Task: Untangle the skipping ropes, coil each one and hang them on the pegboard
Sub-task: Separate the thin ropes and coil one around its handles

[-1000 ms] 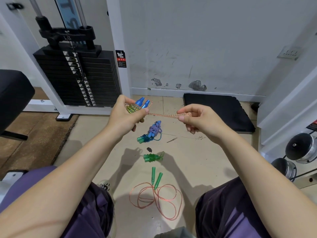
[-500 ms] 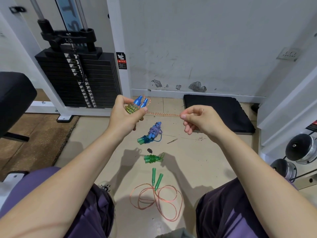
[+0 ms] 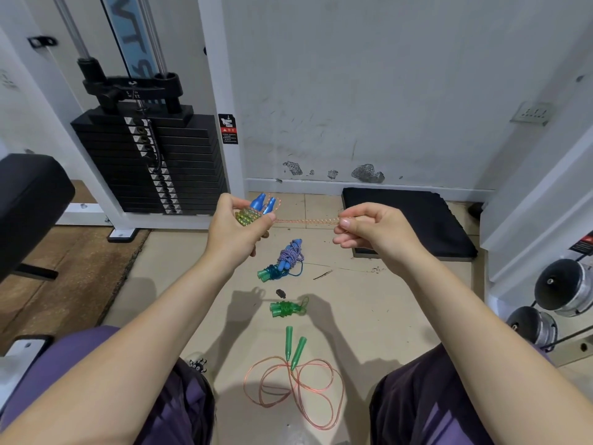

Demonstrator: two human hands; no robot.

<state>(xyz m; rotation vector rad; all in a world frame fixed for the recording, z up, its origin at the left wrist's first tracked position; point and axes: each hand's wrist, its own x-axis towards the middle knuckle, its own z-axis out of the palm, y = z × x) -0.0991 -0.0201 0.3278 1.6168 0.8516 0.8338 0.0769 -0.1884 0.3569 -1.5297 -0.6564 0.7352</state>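
My left hand (image 3: 236, 231) grips a coiled bundle of orange-yellow rope with two blue handles (image 3: 262, 203) sticking up from it. A taut stretch of that rope (image 3: 306, 220) runs right to my right hand (image 3: 372, 231), which pinches its end. On the floor below lie a purple-white rope bundle (image 3: 290, 255) beside a blue rope with teal handles (image 3: 271, 273), a wound green rope (image 3: 285, 309), and a loose orange rope with two green handles (image 3: 293, 348) in open loops near my knees. No pegboard is in view.
A black weight stack (image 3: 154, 162) in a white frame stands at the back left, with a black padded seat (image 3: 29, 200) at the far left. A black mat (image 3: 414, 220) lies by the wall. Dumbbells (image 3: 568, 287) sit at the right.
My right hand has moved a little to the right, so the rope stretch between the hands is longer. The left hand keeps its bundle in the same place.
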